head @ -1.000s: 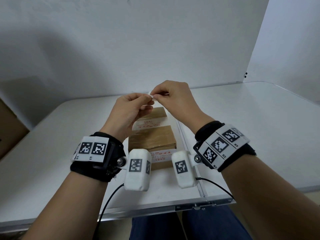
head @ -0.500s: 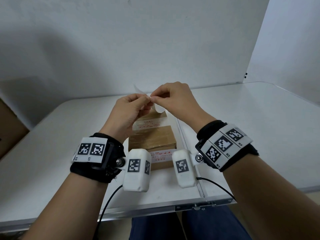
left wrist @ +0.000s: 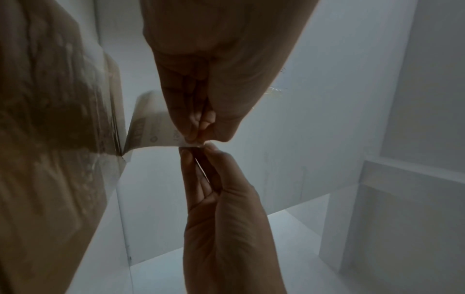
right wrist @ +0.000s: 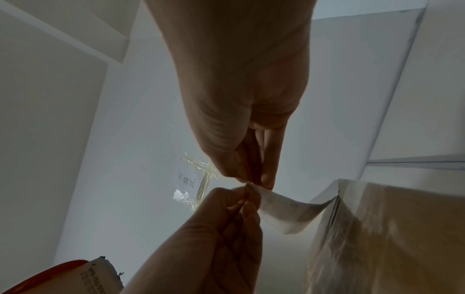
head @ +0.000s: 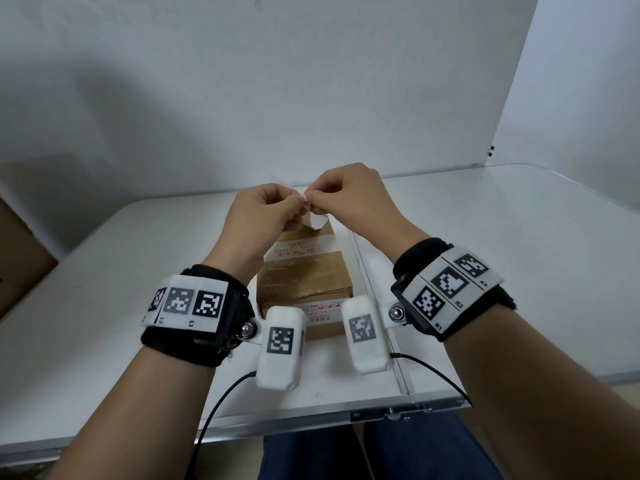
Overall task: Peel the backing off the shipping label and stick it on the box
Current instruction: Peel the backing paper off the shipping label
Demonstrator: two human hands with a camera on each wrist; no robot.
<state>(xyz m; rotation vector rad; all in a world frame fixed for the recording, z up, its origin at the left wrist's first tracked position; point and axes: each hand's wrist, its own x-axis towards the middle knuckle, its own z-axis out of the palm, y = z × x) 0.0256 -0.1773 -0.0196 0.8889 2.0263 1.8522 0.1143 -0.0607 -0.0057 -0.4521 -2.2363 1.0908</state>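
A brown cardboard box (head: 304,275) with clear tape and red print lies lengthwise on the white table (head: 502,271). Above its far end, my left hand (head: 298,203) and right hand (head: 313,197) meet fingertip to fingertip and pinch one corner of the white shipping label (head: 317,221). The sheet curls down toward the box. In the left wrist view the left hand (left wrist: 198,135) pinches from above and the right hand (left wrist: 193,151) from below, with the printed label (left wrist: 151,129) bending toward the box (left wrist: 50,139). I cannot tell label from backing.
A crumpled scrap of clear tape with a handwritten slip (right wrist: 198,179) lies on the table beyond the hands. A table seam (head: 377,306) runs beside the box's right side. Brown cardboard (head: 17,258) stands off the left edge. White walls stand close behind.
A second ago only a sliver of paper showed between the fingertips. Now the sheet hangs curled below them. Both hands have stayed above the box's far end.
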